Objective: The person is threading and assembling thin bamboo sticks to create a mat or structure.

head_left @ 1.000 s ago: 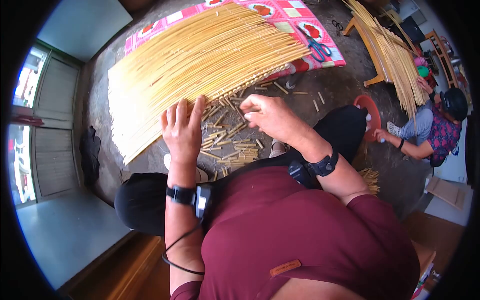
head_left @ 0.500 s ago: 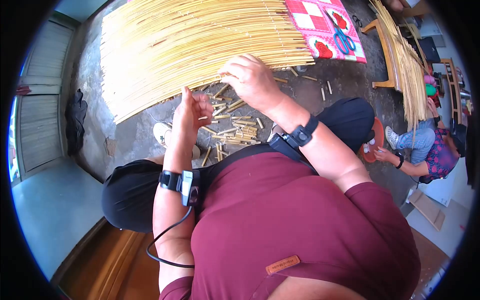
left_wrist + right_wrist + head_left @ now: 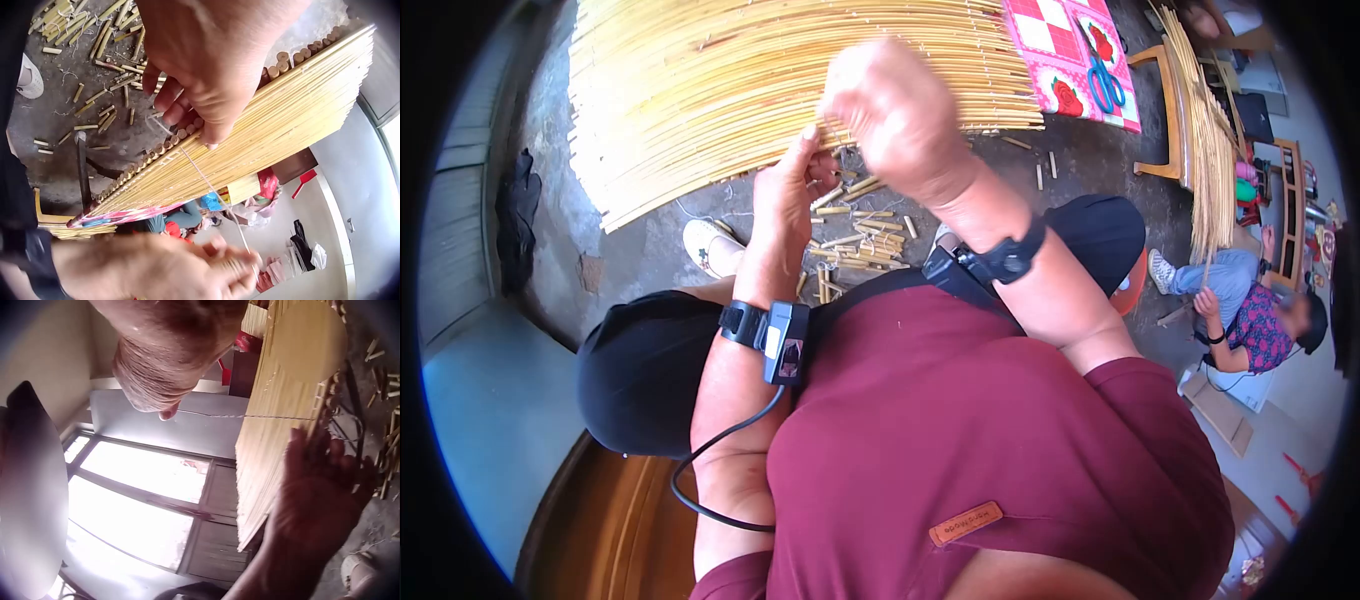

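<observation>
Bamboo mat [image 3: 800, 90] flat on floor. Left hand [image 3: 785, 195] fingers pressing mat's near edge. Right hand [image 3: 890, 105] raised above it, pinching taut string [image 3: 209, 187] running from that edge.

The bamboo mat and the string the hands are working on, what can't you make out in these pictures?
- Head view: the right hand is blurred and covers the string and mat edge.
- Left wrist view: the right hand is blurred; its grip on the string is unclear.
- Right wrist view: window glare and shadow hide the left hand fingers.
</observation>
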Tool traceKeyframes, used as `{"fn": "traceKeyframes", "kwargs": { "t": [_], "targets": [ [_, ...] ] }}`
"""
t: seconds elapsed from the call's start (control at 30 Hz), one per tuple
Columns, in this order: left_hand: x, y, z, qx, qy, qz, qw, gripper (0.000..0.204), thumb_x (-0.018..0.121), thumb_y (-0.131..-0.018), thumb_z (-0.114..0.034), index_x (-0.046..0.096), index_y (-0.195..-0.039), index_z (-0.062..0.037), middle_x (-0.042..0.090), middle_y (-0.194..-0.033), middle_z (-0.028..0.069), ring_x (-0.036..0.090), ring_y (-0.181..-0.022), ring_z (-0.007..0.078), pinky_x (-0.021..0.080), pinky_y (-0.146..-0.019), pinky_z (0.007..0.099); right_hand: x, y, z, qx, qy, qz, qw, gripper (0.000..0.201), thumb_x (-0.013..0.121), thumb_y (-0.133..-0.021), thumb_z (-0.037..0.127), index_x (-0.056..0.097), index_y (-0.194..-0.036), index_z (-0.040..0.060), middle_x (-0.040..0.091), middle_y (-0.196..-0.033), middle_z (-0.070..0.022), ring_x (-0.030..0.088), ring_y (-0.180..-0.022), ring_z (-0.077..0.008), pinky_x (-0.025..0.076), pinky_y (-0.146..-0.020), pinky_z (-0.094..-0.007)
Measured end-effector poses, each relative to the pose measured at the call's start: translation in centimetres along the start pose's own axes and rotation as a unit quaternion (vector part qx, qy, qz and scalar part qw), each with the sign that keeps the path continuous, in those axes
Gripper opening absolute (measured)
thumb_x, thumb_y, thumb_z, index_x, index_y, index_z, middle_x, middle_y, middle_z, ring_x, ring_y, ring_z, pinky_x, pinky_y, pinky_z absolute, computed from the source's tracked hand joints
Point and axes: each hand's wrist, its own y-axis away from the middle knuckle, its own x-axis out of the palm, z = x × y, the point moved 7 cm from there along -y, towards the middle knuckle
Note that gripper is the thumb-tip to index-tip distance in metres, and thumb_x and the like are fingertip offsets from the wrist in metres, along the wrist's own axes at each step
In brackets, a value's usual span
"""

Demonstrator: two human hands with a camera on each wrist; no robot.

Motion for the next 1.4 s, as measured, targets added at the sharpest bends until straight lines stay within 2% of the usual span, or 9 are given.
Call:
{"fn": "traceKeyframes", "kwargs": {
  "t": [0.17, 0.3, 0.4, 0.5, 0.67, 0.87, 1.0, 1.27, 1.4],
  "targets": [
    [0.6, 0.8, -0.6, -0.028, -0.035, -0.017, 0.999, 0.035, 0.062, -0.092, -0.037, 0.059, -0.109, -0.0058, 0.063, -0.097, 0.0079, 0.058, -0.080, 0.0157, 0.049, -0.075, 0.0361, -1.8, -5.0, -2.0, 0.301, -0.254, 0.054, 0.918, 0.018, 0.050, -0.099, 0.021, 0.049, -0.102, 0.0036, 0.062, -0.074, -0.0158, 0.064, -0.054, -0.0231, 0.054, -0.050, -0.0284],
    [0.5, 0.3, 0.3, -0.039, -0.026, -0.002, 0.999, 0.045, 0.062, -0.091, -0.040, 0.056, -0.117, -0.0048, 0.064, -0.104, 0.0097, 0.061, -0.087, 0.0193, 0.049, -0.080, 0.0394, -0.4, -5.2, -1.5, 0.438, -0.403, 0.038, 0.803, 0.023, 0.044, -0.101, 0.021, 0.050, -0.093, 0.0007, 0.060, -0.070, -0.0107, 0.061, -0.052, -0.0198, 0.053, -0.051, -0.0300],
    [0.3, 0.5, 0.0, -0.023, -0.039, -0.021, 0.999, 0.050, 0.065, -0.088, -0.044, 0.060, -0.117, -0.0036, 0.065, -0.106, 0.0083, 0.064, -0.089, 0.0197, 0.047, -0.080, 0.0392, -4.6, -9.7, 2.2, 0.237, -0.390, -0.045, 0.889, 0.022, 0.047, -0.101, 0.022, 0.053, -0.091, 0.0027, 0.058, -0.069, -0.0071, 0.059, -0.057, -0.0159, 0.055, -0.067, -0.0338],
    [0.7, 0.6, -0.4, -0.021, -0.045, -0.005, 0.999, 0.046, 0.061, -0.092, -0.039, 0.053, -0.121, -0.0047, 0.063, -0.110, 0.0101, 0.063, -0.094, 0.0229, 0.050, -0.082, 0.0407, -8.6, -11.4, 6.5, 0.089, -0.473, -0.151, 0.864, 0.019, 0.050, -0.100, 0.021, 0.055, -0.091, 0.0059, 0.055, -0.068, -0.0029, 0.056, -0.062, -0.0126, 0.057, -0.082, -0.0389],
    [1.2, 0.5, 0.2, -0.022, 0.013, 0.023, 0.999, 0.046, 0.059, -0.093, -0.042, 0.054, -0.119, -0.0039, 0.065, -0.104, 0.0140, 0.065, -0.089, 0.0231, 0.052, -0.081, 0.0396, -8.7, -8.8, 4.1, 0.180, -0.465, -0.202, 0.843, 0.011, 0.056, -0.097, 0.015, 0.057, -0.100, 0.0048, 0.058, -0.073, -0.0040, 0.058, -0.068, -0.0121, 0.057, -0.083, -0.0358],
    [1.7, 0.7, 0.1, -0.050, 0.033, 0.061, 0.996, 0.043, 0.055, -0.095, -0.045, 0.058, -0.109, -0.0042, 0.067, -0.085, 0.0103, 0.064, -0.074, 0.0184, 0.055, -0.072, 0.0362, -7.3, -3.9, 0.0, 0.301, -0.398, -0.111, 0.859, 0.012, 0.059, -0.095, 0.014, 0.057, -0.098, 0.0026, 0.059, -0.070, -0.0057, 0.047, -0.046, -0.0080, 0.040, -0.041, -0.0212],
    [1.6, 0.3, 0.0, -0.021, 0.024, 0.039, 0.999, 0.037, 0.062, -0.092, -0.040, 0.061, -0.105, -0.0054, 0.064, -0.072, 0.0071, 0.061, -0.063, 0.0146, 0.052, -0.062, 0.0308, -6.8, -2.3, 0.8, 0.357, -0.345, -0.064, 0.866, 0.014, 0.056, -0.097, 0.018, 0.056, -0.095, 0.0042, 0.053, -0.061, -0.0022, 0.043, -0.044, -0.0073, 0.036, -0.040, -0.0206],
    [0.7, -0.8, 0.5, 0.030, -0.027, 0.022, 0.999, 0.035, 0.066, -0.088, -0.038, 0.066, -0.091, -0.0036, 0.063, -0.069, 0.0042, 0.055, -0.057, 0.0112, 0.047, -0.056, 0.0270, -10.4, -4.9, 0.6, 0.192, -0.488, -0.267, 0.809, 0.015, 0.051, -0.100, 0.021, 0.055, -0.101, 0.0062, 0.045, -0.063, 0.0046, 0.047, -0.054, -0.0077, 0.055, -0.074, -0.0378],
    [0.7, -1.0, 0.2, 0.070, -0.039, 0.000, 0.997, 0.034, 0.067, -0.086, -0.037, 0.066, -0.090, -0.0038, 0.064, -0.068, 0.0039, 0.054, -0.056, 0.0102, 0.043, -0.053, 0.0257, -11.5, -7.7, 2.9, 0.118, -0.382, -0.172, 0.900, 0.016, 0.051, -0.100, 0.021, 0.056, -0.101, 0.0062, 0.045, -0.063, 0.0042, 0.048, -0.057, -0.0076, 0.054, -0.085, -0.0463]
  ]
}}
